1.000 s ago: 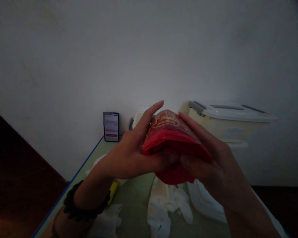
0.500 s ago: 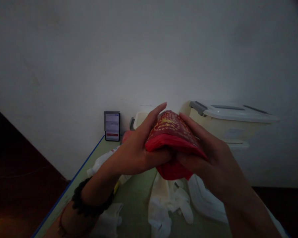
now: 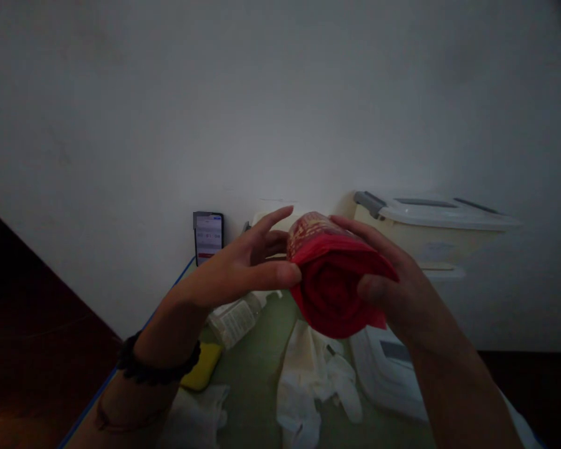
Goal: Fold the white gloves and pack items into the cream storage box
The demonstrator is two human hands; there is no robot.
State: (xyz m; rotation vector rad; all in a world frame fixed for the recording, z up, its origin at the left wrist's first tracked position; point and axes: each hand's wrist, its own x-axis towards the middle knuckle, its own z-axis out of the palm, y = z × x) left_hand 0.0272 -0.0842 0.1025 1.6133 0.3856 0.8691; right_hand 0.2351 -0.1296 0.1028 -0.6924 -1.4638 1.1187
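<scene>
A red roll, which looks like rolled plastic bags, is held up above the table. Its spiral end faces me, and a gold-printed wrapper shows on top. My right hand grips its right side, thumb across the end and fingers along the wrapper. On the left side, my left hand holds it lightly: the thumb tip rests on the rim, the index finger reaches out past the wrapper, and the other fingertips meet the side. Below the roll, white gloves lie on the green table.
A clear labelled bottle lies left of the gloves, beside a yellow pad and a white cloth. The phone leans on the wall. A lidded storage box stands back right; a white lid lies nearer.
My left hand has loosened and shifted left, its thumb sliding off the middle of the roll's end to the rim. The spiral end has come into view, and the bottle and yellow pad show more.
</scene>
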